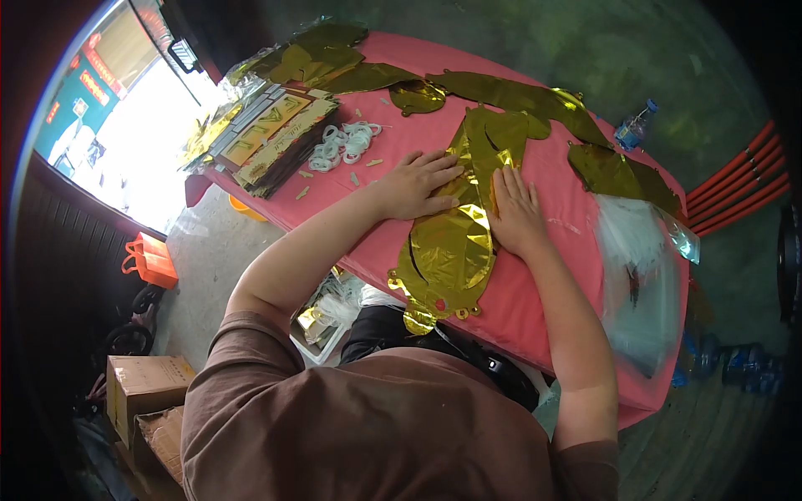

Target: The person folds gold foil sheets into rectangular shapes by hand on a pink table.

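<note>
Two flat, spread hands, left hand (415,185) and right hand (516,214), press a gold foil balloon (451,246) at the pink surface's (551,284) near edge, apparently mid-flattening, while other gold balloons (518,98) along the far edge look unprocessed.

A flat, uninflated gold foil balloon (451,242) lay shiny and creased on the pink tabletop (551,275), its scalloped end hanging just over the near edge. Its long body ran toward the tabletop's middle, pressed flat beneath both hands.
</note>
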A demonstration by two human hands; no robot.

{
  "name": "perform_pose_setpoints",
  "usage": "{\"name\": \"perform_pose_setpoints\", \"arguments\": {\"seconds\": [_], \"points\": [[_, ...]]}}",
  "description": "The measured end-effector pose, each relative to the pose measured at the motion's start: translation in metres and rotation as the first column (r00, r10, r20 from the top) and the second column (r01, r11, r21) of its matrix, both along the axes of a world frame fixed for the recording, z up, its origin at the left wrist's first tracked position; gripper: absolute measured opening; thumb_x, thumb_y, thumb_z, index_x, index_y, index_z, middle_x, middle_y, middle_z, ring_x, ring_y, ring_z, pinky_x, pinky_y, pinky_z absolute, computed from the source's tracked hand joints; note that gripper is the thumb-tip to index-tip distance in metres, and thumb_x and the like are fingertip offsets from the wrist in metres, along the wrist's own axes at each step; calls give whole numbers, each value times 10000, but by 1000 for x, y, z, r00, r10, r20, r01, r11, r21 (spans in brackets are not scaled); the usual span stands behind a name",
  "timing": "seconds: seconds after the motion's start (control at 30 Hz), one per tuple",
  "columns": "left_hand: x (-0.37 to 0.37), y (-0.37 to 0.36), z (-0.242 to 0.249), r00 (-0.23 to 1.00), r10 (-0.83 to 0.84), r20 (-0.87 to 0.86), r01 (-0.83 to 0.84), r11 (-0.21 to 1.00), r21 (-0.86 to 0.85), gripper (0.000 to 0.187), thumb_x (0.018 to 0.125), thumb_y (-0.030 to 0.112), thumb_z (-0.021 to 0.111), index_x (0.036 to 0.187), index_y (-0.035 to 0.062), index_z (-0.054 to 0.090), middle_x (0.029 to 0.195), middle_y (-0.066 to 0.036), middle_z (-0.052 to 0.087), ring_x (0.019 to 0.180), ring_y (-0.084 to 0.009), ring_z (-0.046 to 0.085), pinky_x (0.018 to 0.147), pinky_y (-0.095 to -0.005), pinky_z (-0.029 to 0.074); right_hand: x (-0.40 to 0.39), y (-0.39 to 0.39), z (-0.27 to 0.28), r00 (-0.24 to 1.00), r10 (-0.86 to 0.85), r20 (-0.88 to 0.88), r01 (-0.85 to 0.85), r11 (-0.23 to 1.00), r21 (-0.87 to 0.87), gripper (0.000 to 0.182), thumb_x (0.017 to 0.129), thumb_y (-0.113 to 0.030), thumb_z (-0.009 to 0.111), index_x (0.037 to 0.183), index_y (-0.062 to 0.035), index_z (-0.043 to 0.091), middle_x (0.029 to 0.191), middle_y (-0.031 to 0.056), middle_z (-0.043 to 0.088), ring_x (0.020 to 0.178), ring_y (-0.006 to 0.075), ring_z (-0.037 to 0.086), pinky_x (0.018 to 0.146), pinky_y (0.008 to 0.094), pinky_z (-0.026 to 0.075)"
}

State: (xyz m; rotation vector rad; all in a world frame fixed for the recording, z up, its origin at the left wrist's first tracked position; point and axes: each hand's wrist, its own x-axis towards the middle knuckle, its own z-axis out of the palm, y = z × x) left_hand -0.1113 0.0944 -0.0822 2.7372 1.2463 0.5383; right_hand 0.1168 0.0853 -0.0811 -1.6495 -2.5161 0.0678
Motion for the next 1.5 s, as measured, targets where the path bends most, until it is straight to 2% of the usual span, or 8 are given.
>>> {"name": "perform_pose_setpoints", "arguments": {"seconds": [0.27, 0.33, 1.5], "points": [[0, -1, 3, 1000, 5, -11, -5, 1000, 0, 638, 855, 495, 490, 1314, 56, 422, 1388, -149, 371, 1315, -299, 295, 1063, -468, 235, 0, 0, 1, 1000, -5, 5, 5, 1000, 0, 616, 903, -320, 427, 1411, -43, 213, 1472, 158, 206, 1373, 267, 175, 1113, 440, 128], [0, -1, 5, 998, 10, -66, -14, 998, -62, 626, 882, 469, 467, 1370, 94, 352, 1422, -137, 323, 1339, -290, 253, 1082, -484, 194, 0, 0, 0, 1000, 1, -11, -1, 1000, 10, 616, 903, -320, 428, 1410, -41, 216, 1471, 161, 208, 1372, 271, 178, 1112, 441, 131], [0, -2, 6, 999, 11, -53, -15, 998, -68, 610, 881, 439, 478, 1368, 92, 357, 1420, -136, 328, 1334, -298, 261, 1083, -481, 191, 0, -1, 1, 1000, 6, -10, -6, 1000, -1, 637, 888, -304, 459, 1412, -40, 210, 1472, 162, 204, 1372, 275, 175, 1110, 449, 131]]}}
